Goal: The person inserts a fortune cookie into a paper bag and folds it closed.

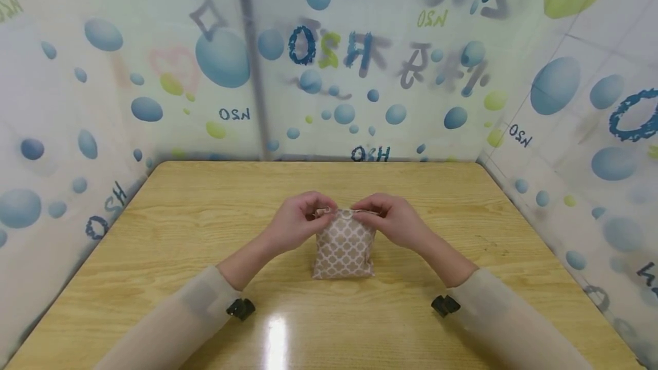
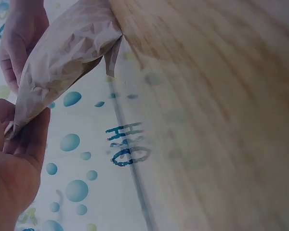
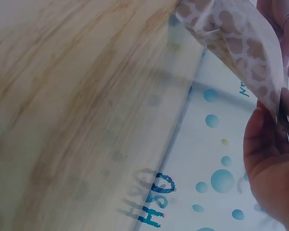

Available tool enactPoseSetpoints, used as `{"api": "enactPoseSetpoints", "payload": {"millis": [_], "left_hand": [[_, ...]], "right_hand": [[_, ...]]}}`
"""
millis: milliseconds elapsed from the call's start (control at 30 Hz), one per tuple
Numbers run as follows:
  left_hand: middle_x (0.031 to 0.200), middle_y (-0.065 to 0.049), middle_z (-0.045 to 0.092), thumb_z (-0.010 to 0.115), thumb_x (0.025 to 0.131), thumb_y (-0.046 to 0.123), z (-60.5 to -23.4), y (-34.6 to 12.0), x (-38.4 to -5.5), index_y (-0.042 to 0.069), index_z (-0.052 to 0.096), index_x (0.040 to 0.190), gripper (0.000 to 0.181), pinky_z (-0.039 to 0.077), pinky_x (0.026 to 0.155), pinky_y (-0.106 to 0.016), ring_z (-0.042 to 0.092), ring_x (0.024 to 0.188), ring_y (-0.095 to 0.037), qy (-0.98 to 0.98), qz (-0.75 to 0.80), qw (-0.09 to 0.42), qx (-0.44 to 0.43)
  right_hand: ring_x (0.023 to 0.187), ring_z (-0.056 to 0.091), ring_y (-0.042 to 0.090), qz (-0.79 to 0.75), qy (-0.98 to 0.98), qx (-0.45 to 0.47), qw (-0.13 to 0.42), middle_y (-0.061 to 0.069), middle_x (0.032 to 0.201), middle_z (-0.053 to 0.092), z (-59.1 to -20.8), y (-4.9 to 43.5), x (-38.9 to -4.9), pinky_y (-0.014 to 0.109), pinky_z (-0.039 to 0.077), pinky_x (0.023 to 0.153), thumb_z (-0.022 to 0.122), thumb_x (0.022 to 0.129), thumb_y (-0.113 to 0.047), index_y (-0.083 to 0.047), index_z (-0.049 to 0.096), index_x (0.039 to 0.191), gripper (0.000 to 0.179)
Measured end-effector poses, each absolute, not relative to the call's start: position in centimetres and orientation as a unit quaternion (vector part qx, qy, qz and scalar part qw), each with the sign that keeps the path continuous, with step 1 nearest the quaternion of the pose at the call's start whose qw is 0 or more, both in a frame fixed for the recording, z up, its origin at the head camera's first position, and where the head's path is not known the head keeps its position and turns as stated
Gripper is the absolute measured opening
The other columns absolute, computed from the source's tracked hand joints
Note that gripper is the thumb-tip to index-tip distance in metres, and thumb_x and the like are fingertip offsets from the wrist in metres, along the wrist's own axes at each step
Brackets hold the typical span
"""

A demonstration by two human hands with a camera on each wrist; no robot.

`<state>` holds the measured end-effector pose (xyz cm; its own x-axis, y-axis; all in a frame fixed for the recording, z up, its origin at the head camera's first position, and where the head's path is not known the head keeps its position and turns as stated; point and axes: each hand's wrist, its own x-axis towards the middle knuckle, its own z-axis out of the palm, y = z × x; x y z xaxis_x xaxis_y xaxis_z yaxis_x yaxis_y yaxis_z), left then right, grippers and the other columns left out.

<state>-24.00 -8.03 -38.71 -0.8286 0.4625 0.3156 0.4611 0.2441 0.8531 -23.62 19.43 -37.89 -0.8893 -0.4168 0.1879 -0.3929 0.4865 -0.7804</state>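
Observation:
A small beige fabric pouch (image 1: 344, 247) with a white lattice pattern stands upright on the table, its bottom touching the wood. At its top edge, my left hand (image 1: 298, 224) pinches the left corner between thumb and fingers. My right hand (image 1: 398, 222) pinches the right corner in the same way. In the left wrist view the pouch (image 2: 70, 43) looks bulged, and what is inside is hidden. The right wrist view shows its patterned side (image 3: 241, 45) narrowing toward the pinched edge.
The light wooden table (image 1: 205, 204) reaches back to a printed wall covering (image 1: 329, 90) with blue and green dots and mirrored lettering. Similar panels rise at the left and right edges. A dark clip-like device (image 1: 240, 309) sits at the left cuff, another (image 1: 445, 305) at the right.

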Motion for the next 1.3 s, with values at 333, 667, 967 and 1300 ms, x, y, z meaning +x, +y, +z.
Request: {"api": "enactPoseSetpoints", "payload": {"millis": [333, 667, 967, 1300], "left_hand": [[0.118, -0.007, 0.078, 0.074, 0.104, 0.009, -38.5, -7.5, -24.1, 0.011, 0.081, 0.116, 0.013, 0.063, 0.083, -0.025, 0.072, 0.104, -0.017, 0.803, 0.529, 0.017, 0.276], [0.116, -0.006, 0.079, 0.074, 0.105, 0.015, -39.0, -7.2, -24.1, 0.011, 0.081, 0.115, 0.012, 0.053, 0.068, -0.023, 0.061, 0.082, -0.015, 0.809, 0.522, 0.016, 0.269], [0.110, -0.006, 0.080, 0.075, 0.104, 0.011, -39.0, -7.0, -24.0, 0.010, 0.080, 0.111, 0.008, 0.056, 0.072, -0.023, 0.067, 0.087, -0.013, 0.812, 0.508, -0.004, 0.287], [0.107, -0.005, 0.080, 0.074, 0.104, 0.010, -38.8, -7.6, -23.9, 0.011, 0.080, 0.105, 0.006, 0.060, 0.077, -0.026, 0.070, 0.091, -0.013, 0.827, 0.472, -0.021, 0.306]], "right_hand": [[0.089, 0.069, 0.014, -0.432, 0.861, -0.269, 0.003, 0.005, 0.110, 0.080, -37.5, 18.8, -23.3, 0.025, 0.059, 0.075, 0.074, 0.106, -0.015, -0.012, 0.082, 0.119, 0.016], [0.091, 0.069, 0.015, -0.401, 0.876, -0.268, 0.000, 0.002, 0.106, 0.078, -37.3, 18.6, -23.3, 0.026, 0.060, 0.078, 0.073, 0.106, -0.013, -0.014, 0.082, 0.112, 0.011], [0.086, 0.065, 0.010, -0.380, 0.881, -0.281, -0.007, 0.001, 0.106, 0.077, -37.7, 17.4, -23.5, 0.025, 0.056, 0.074, 0.074, 0.106, -0.019, -0.015, 0.083, 0.113, 0.012], [0.084, 0.065, 0.011, -0.376, 0.890, -0.259, 0.012, 0.004, 0.108, 0.079, -37.4, 17.5, -23.3, 0.025, 0.056, 0.071, 0.071, 0.107, -0.015, -0.013, 0.084, 0.114, 0.014]]}}
